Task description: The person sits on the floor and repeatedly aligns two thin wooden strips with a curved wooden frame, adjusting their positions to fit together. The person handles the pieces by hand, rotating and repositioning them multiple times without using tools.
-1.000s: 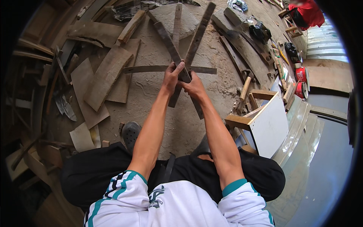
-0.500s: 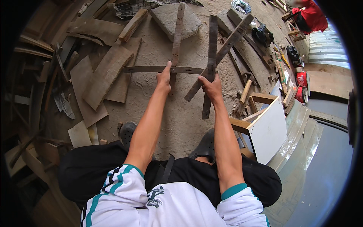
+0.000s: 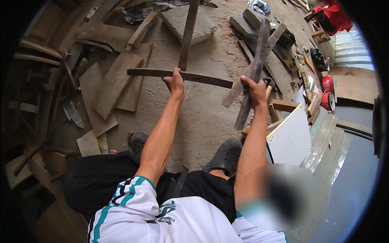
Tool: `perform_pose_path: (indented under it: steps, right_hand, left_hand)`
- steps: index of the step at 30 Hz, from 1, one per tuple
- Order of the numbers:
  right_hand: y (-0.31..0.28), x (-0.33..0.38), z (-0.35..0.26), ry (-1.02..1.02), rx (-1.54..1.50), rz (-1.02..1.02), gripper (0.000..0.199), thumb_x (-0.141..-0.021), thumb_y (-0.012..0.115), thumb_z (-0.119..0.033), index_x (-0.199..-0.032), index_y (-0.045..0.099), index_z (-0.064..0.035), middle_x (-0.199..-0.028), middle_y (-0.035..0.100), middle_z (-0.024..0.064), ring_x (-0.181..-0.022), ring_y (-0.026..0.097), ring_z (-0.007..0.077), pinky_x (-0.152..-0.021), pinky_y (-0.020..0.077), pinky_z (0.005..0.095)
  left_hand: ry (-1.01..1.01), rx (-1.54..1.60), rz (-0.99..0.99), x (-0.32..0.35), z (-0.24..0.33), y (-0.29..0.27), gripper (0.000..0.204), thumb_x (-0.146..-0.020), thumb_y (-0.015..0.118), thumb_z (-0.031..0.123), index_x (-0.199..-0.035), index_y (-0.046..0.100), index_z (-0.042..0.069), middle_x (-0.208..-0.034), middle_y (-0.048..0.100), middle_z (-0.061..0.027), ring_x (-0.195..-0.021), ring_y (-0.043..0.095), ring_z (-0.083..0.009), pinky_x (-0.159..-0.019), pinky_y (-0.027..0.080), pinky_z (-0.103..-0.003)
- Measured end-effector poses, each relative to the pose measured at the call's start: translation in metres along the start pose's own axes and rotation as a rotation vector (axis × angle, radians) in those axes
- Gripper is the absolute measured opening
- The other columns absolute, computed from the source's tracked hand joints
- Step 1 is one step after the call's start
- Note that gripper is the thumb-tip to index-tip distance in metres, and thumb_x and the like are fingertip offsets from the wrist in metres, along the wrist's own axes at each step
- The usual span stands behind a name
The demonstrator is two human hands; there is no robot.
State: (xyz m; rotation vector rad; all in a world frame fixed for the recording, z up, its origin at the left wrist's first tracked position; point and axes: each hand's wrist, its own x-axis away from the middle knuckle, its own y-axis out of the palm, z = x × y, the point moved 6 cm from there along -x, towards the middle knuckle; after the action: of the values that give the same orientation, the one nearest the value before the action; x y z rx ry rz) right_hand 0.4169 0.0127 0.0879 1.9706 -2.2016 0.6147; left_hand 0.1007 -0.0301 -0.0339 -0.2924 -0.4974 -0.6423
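Observation:
My left hand (image 3: 175,84) is closed on a pair of crossed wooden strips, at the crossing. One dark strip (image 3: 206,79) lies sideways across my grip; the other strip (image 3: 189,38) points away from me over the grey stone block. Off to the right, my right hand (image 3: 256,92) grips a second crossed pair. Its darker strip (image 3: 259,48) runs steeply, and a paler strip (image 3: 276,37) crosses under it at a slant. The two pairs are held apart, above the ground. My fingers partly hide both crossings.
Flat boards (image 3: 117,83) and scrap wood lie at left. Beyond my hands rests a grey stone block (image 3: 190,25). A small white-topped wooden frame (image 3: 289,131), red tins (image 3: 328,84) and glossy sheets (image 3: 324,146) are at right. A person in red (image 3: 334,16) sits at far right.
My right hand has moved right with its crossed strips, away from the left pair, and their angle looks narrower. The left pair has tilted, its sideways strip now sloping down to the right.

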Motion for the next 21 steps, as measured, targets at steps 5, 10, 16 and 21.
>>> perform_pose_path:
  steps: [5,10,16,21]
  right_hand:
    - [-0.010,0.001,-0.032,0.006,-0.003,-0.007,0.040,-0.075,0.084,-0.029,-0.096,0.061,-0.0035,-0.075,0.061,0.0016,-0.056,0.054,0.0117,-0.052,0.0448,0.0254]
    - [0.017,-0.001,-0.032,-0.070,-0.077,-0.045,0.038,-0.076,0.083,-0.027,-0.095,0.061,-0.0028,-0.075,0.061,0.0026,-0.056,0.055,0.0126,-0.051,0.0449,0.0266]
    - [0.066,0.002,-0.019,-0.044,-0.135,-0.142,0.037,-0.076,0.083,-0.026,-0.094,0.062,-0.0012,-0.074,0.062,0.0040,-0.056,0.056,0.0128,-0.051,0.0457,0.0272]
    - [0.071,0.006,-0.014,-0.022,-0.096,-0.168,0.036,-0.076,0.081,-0.022,-0.096,0.063,0.0009,-0.078,0.065,0.0064,-0.059,0.058,0.0141,-0.054,0.0477,0.0286]
  left_hand:
    - [0.295,-0.030,-0.051,-0.011,0.052,-0.011,0.064,-0.081,0.069,0.032,-0.119,0.045,-0.014,-0.119,0.053,-0.0229,-0.114,0.052,-0.0302,-0.102,0.039,-0.037]
    - [0.380,-0.211,-0.168,-0.030,0.089,-0.010,0.070,-0.085,0.071,0.036,-0.125,0.043,-0.014,-0.126,0.054,-0.0254,-0.118,0.054,-0.0338,-0.104,0.040,-0.039]
    - [0.198,-0.495,-0.264,-0.085,0.077,-0.030,0.081,-0.088,0.066,0.047,-0.132,0.042,-0.017,-0.140,0.047,-0.0311,-0.131,0.048,-0.0378,-0.108,0.037,-0.041]
    - [0.279,-0.640,-0.292,-0.084,0.068,-0.049,0.086,-0.089,0.063,0.049,-0.138,0.037,-0.017,-0.143,0.044,-0.0338,-0.136,0.044,-0.0398,-0.110,0.034,-0.040]
